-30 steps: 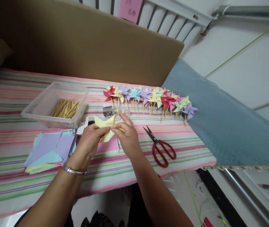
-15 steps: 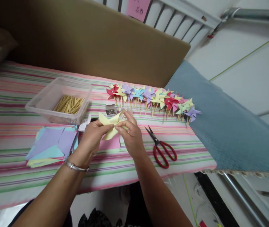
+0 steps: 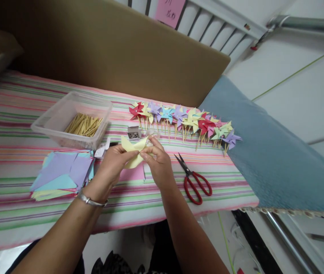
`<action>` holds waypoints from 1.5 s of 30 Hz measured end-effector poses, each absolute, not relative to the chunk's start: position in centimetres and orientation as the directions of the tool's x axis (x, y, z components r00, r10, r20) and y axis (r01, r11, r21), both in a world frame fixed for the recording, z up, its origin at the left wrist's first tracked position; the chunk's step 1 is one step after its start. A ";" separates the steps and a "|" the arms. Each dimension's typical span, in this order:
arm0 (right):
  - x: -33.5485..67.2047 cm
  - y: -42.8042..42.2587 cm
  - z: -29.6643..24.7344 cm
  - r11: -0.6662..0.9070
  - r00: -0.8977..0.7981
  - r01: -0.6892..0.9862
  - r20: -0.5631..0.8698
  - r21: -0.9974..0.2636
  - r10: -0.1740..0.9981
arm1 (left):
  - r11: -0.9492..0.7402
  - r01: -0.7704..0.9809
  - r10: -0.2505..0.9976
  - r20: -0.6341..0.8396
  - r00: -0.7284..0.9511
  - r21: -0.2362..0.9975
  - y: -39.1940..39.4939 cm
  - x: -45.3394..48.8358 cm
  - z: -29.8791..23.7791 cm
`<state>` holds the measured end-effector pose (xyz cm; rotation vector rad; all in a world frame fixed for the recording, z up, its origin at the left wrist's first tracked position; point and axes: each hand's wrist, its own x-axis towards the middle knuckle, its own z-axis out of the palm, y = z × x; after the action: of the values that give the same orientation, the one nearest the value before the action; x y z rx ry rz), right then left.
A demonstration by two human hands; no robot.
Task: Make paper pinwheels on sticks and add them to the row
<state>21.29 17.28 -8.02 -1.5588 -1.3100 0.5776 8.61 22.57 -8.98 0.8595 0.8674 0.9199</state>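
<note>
A pale yellow paper pinwheel (image 3: 135, 161), its corners folded in, is held up between both hands above the striped cloth. My left hand (image 3: 113, 161) pinches it from the left, thumb near its centre. From the right, my right hand (image 3: 159, 163) grips it with thumb and forefinger at the centre; whether a small pin sits there I cannot make out. Pink paper (image 3: 132, 173) lies beneath the hands. Just behind them stand a small box of metal pins (image 3: 134, 133) and a clear round container (image 3: 153, 133), partly hidden by my right hand.
Red-handled scissors (image 3: 193, 179) lie right of my hands. Finished pinwheels (image 3: 192, 120) on sticks line the back right. A clear plastic tub (image 3: 48, 131) holds many short sticks (image 3: 83, 125); coloured paper sheets (image 3: 62, 171) are stacked before it. A brown board (image 3: 107, 49) stands behind.
The yellow pinwheel has tilted slightly and its blades look more folded over. Both hands keep their pinch at its centre, with only small finger movement.
</note>
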 end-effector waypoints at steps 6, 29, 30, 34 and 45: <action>21.2 17.3 -7.9 0.048 0.325 0.374 0.179 -0.926 0.929 | 0.323 -0.301 0.920 -0.223 0.323 0.897 22.4 8.8 -8.9; 21.3 16.9 -7.4 -0.037 0.376 0.064 -0.010 -0.997 0.927 | 0.354 -0.282 0.877 -0.211 0.432 0.892 22.4 8.5 -8.5; 21.3 16.9 -7.4 -0.034 0.375 0.053 -0.012 -0.998 0.927 | 0.367 -0.287 0.872 -0.219 0.438 0.885 22.3 8.4 -8.5; 21.3 16.9 -7.3 -0.023 0.376 0.032 -0.009 -0.999 0.927 | 0.391 -0.298 0.862 -0.232 0.451 0.871 22.2 8.4 -8.3; 21.4 16.8 -7.4 0.011 0.375 0.036 0.024 -0.999 0.927 | 0.418 -0.338 0.862 -0.250 0.442 0.843 22.0 8.6 -7.8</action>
<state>21.39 16.82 -7.40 -1.3777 -0.9521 0.8927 8.61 22.00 -7.79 0.8048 0.7692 0.8531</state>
